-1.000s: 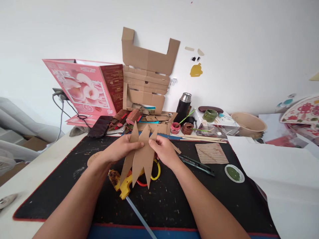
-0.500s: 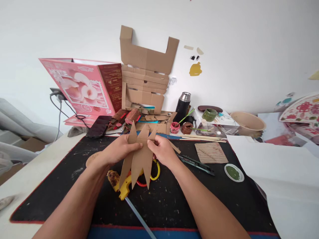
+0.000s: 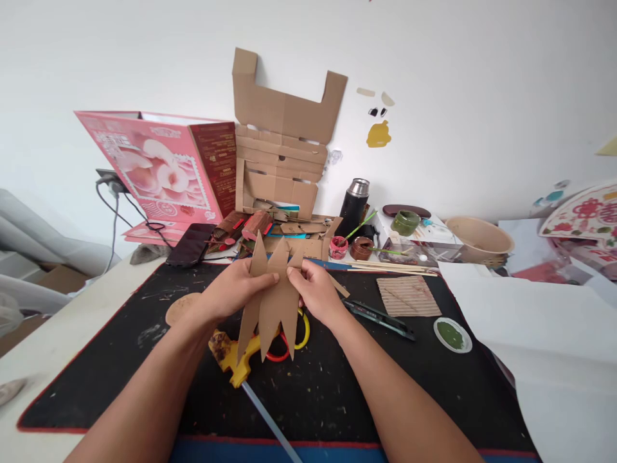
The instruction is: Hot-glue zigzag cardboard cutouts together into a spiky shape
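Between both hands is a brown cardboard cutout (image 3: 277, 305) with pointed, zigzag ends at top and bottom. My left hand (image 3: 236, 286) pinches its left side, thumb lying across the front. On the right edge, my right hand (image 3: 315, 289) grips it with the thumb in front; the fingers behind are hidden. Beneath the cutout lies a yellow hot glue gun (image 3: 238, 370) with a long glue stick (image 3: 270, 418) sticking out toward me. Scissors with red and yellow handles (image 3: 303, 331) rest partly covered by the cardboard.
A utility knife (image 3: 380, 319), a corrugated cardboard square (image 3: 409, 296) and a lid of green paint (image 3: 453, 335) lie right on the black mat (image 3: 337, 405). Behind stand paint jars (image 3: 339, 247), a black thermos (image 3: 354, 206) and a pink box (image 3: 164, 170). A phone (image 3: 191, 244) lies back left.
The cardboard cutout has tilted slightly, its lower points shifting a little right and up. Both hands keep their hold on it.
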`<state>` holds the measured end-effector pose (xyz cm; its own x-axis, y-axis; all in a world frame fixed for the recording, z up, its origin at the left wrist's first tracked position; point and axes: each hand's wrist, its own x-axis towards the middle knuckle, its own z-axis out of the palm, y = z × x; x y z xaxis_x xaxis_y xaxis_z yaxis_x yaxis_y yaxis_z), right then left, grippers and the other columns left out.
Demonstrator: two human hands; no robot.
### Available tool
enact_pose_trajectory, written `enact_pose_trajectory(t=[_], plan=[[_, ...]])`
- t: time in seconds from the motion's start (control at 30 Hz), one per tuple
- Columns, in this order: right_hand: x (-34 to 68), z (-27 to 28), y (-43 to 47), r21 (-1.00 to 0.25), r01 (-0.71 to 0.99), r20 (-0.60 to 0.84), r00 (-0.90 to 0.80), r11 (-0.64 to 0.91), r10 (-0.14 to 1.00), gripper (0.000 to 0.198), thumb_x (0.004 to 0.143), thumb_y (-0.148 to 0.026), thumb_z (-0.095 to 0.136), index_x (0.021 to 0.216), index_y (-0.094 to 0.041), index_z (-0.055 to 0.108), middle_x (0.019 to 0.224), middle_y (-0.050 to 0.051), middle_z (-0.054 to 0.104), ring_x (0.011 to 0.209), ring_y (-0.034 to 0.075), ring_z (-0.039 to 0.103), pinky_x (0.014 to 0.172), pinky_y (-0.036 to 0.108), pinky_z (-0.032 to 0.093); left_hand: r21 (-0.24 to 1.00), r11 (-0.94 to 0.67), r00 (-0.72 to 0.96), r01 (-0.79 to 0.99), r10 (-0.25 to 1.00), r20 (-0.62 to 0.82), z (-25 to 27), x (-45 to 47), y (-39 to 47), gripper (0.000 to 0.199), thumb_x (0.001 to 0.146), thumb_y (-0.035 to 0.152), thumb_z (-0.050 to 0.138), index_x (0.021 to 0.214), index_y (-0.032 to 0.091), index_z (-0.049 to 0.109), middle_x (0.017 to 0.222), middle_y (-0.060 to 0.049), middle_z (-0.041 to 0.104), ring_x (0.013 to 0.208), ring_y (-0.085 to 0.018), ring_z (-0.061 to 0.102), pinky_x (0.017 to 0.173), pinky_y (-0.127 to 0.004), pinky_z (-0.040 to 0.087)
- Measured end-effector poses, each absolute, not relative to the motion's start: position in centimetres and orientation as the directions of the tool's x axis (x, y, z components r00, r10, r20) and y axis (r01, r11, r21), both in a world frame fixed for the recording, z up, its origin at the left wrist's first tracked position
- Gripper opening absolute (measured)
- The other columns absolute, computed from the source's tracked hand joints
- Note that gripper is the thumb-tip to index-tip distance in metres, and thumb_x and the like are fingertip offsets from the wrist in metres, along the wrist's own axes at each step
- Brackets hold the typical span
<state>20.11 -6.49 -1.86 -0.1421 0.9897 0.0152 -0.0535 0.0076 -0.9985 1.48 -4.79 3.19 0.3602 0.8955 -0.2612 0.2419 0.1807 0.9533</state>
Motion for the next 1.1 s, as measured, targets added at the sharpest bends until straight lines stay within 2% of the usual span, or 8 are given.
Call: enact_pose_trajectory(t=[0.1,0.23,0.5,0.77,0.9,1.0,1.1], plan=[[20.0,-1.9,-6.5,-0.998,-0.063,-0.002,-0.172,-0.013,0.985,0.023,0.095,-0.044,0.066,0.091,-0.022,0.062,0.065,-0.006,0.057,0.045,0.011,0.048,0.039,0.022,0.04,0.951,0.2,0.362,0.237,0.89,-0.277,2.9,1.0,-4.5,0.053,0.066,0.057,0.089,0.099,0.017,0.076,0.097,-0.009,0.084,0.083,-0.029,0.078,0.073,-0.035,0.061],[19.8,-1.8,-6.6,-0.998,-0.056,-0.001,-0.179,-0.011,0.984,0.017,0.096,-0.036,0.064,0.088,-0.021,0.061,0.064,-0.006,0.058,0.043,0.01,0.048,0.038,0.021,0.04,0.952,0.189,0.386,0.243,0.881,-0.273,2.5,0.3,-4.1,0.057,0.069,0.062,0.088,0.101,0.017,0.076,0.103,-0.011,0.085,0.083,-0.029,0.079,0.073,-0.036,0.062],[19.7,-1.8,-6.7,-0.999,-0.03,-0.011,-0.196,-0.018,0.981,0.013,0.099,-0.029,0.061,0.089,-0.021,0.061,0.065,-0.006,0.059,0.039,0.008,0.047,0.036,0.02,0.04,0.948,0.167,0.389,0.272,0.882,-0.267,2.5,0.0,-3.9,0.055,0.07,0.058,0.088,0.105,0.018,0.077,0.105,-0.009,0.085,0.082,-0.027,0.078,0.071,-0.033,0.062],[19.3,-2.3,-6.6,-1.0,0.006,-0.009,-0.187,-0.008,0.982,0.009,0.099,-0.028,0.061,0.094,-0.021,0.064,0.066,-0.006,0.059,0.039,0.01,0.048,0.036,0.022,0.039,0.942,0.135,0.385,0.306,0.888,-0.253,2.6,0.0,-4.0,0.053,0.071,0.059,0.084,0.103,0.017,0.075,0.102,-0.01,0.084,0.083,-0.03,0.078,0.074,-0.038,0.063],[19.1,-3.1,-6.5,-0.999,0.035,0.009,-0.125,0.013,0.992,0.01,0.097,-0.032,0.065,0.099,-0.023,0.067,0.07,-0.003,0.064,0.05,0.014,0.056,0.043,0.023,0.043,0.917,0.068,0.347,0.393,0.912,-0.217,3.2,0.7,-4.6,0.049,0.071,0.06,0.077,0.097,0.018,0.076,0.095,-0.008,0.084,0.083,-0.031,0.077,0.072,-0.038,0.061],[19.1,-3.4,-6.4,-0.998,0.057,0.027,-0.093,0.033,0.995,0.013,0.096,-0.035,0.067,0.101,-0.024,0.068,0.075,-0.001,0.067,0.064,0.018,0.062,0.05,0.023,0.046,0.867,-0.044,0.301,0.497,0.945,-0.125,3.7,1.4,-4.9,0.046,0.073,0.059,0.073,0.092,0.018,0.078,0.093,-0.007,0.084,0.087,-0.033,0.077,0.075,-0.038,0.059],[19.4,-2.9,-6.4,-0.999,0.016,0.039,-0.096,0.041,0.995,0.014,0.095,-0.036,0.065,0.096,-0.023,0.067,0.074,-0.001,0.065,0.064,0.018,0.058,0.051,0.024,0.044,0.907,0.015,0.282,0.421,0.948,-0.147,3.9,1.8,-5.1,0.049,0.072,0.06,0.075,0.096,0.018,0.078,0.094,-0.008,0.084,0.088,-0.033,0.077,0.075,-0.038,0.06]])
